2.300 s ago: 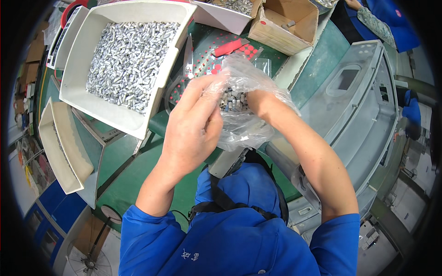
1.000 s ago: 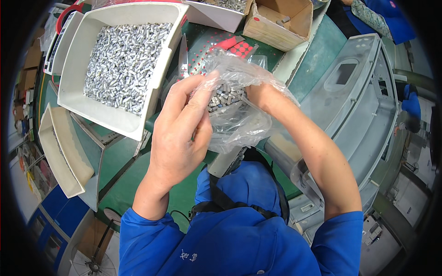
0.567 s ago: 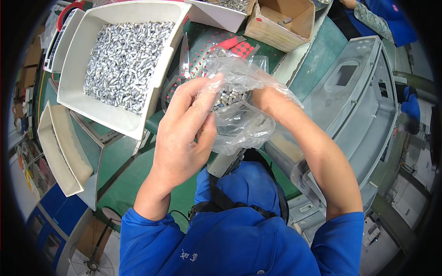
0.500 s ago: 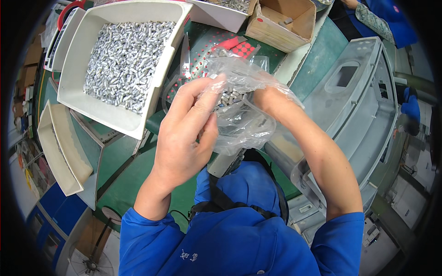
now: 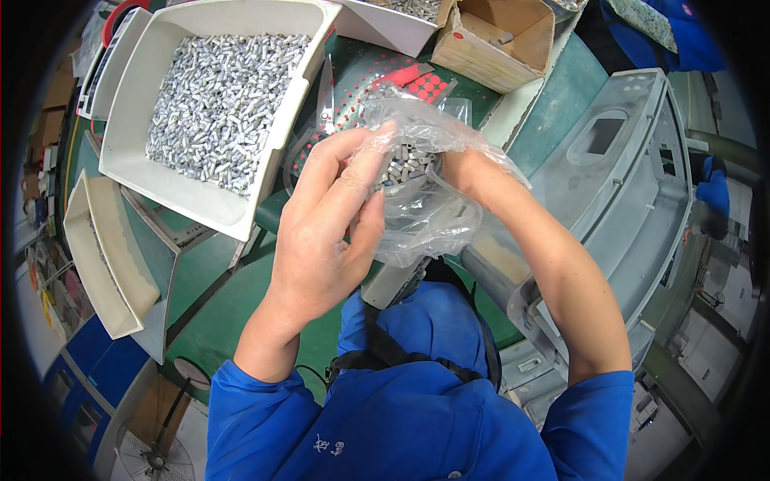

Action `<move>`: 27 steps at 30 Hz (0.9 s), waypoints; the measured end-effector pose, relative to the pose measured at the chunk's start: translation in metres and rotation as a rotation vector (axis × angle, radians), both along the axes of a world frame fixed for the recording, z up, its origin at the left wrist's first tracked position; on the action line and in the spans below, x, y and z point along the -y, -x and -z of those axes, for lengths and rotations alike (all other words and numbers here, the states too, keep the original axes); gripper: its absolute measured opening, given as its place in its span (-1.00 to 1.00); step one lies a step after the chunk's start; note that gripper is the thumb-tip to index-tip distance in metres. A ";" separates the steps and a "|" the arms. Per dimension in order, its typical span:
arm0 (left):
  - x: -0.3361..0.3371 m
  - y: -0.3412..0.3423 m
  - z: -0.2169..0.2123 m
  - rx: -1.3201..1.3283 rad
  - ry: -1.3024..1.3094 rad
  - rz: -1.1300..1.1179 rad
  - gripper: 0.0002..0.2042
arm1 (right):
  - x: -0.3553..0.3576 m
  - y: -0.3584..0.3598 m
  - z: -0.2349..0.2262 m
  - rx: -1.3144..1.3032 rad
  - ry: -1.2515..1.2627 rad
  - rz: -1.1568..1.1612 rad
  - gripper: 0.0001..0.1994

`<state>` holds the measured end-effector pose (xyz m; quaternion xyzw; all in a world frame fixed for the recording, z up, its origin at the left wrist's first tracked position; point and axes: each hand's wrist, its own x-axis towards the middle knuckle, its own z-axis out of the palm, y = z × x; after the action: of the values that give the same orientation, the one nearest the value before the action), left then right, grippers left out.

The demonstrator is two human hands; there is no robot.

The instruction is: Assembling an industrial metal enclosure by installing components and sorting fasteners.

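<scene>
Both my hands hold a clear plastic bag (image 5: pixel 425 208) with several small grey metal cylinders (image 5: pixel 405 163) inside. My left hand (image 5: pixel 325 232) pinches the bag's left edge with its fingers stretched upward. On the right, my right hand (image 5: pixel 469 172) grips the bag and is partly wrapped by the plastic film. The bag hangs above the green work table (image 5: pixel 233 309), in front of my blue jacket.
A large white tray (image 5: pixel 160 188) full of small grey cylinders sits at upper left, an empty white tray (image 5: pixel 104 256) at far left. Scissors (image 5: pixel 326 92) and red pieces (image 5: pixel 409 76) lie on the table. A cardboard box (image 5: pixel 493 44) is behind, a grey machine housing (image 5: pixel 609 184) at right.
My hands have kept hold of the bag and worked its opening; the left hand's fingers shifted slightly up along the plastic. The bag stays in about the same place.
</scene>
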<state>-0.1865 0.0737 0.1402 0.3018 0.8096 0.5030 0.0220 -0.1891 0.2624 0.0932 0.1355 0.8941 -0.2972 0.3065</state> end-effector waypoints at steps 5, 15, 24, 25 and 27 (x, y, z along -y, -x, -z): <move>0.000 0.000 -0.002 -0.020 0.005 0.004 -0.49 | -0.006 -0.016 0.023 -0.208 0.025 0.012 -0.67; 0.001 0.001 0.003 -0.099 -0.017 0.036 -0.45 | -0.005 -0.033 -0.003 -0.021 -0.093 -0.484 -0.81; 0.005 -0.007 0.007 -0.020 -0.038 0.031 -0.44 | -0.004 -0.031 0.001 0.032 -0.114 -0.367 -0.81; 0.005 -0.007 0.008 -0.023 -0.034 0.028 -0.44 | -0.005 -0.032 0.004 -0.010 -0.072 -0.346 -0.81; 0.004 -0.007 0.007 -0.029 -0.025 0.023 -0.44 | -0.005 -0.032 0.009 -0.040 -0.056 -0.328 -0.79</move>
<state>-0.1795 0.0692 0.1330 0.3188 0.7999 0.5083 0.0124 -0.1572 0.2678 0.0839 -0.0098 0.9180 -0.2209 0.3294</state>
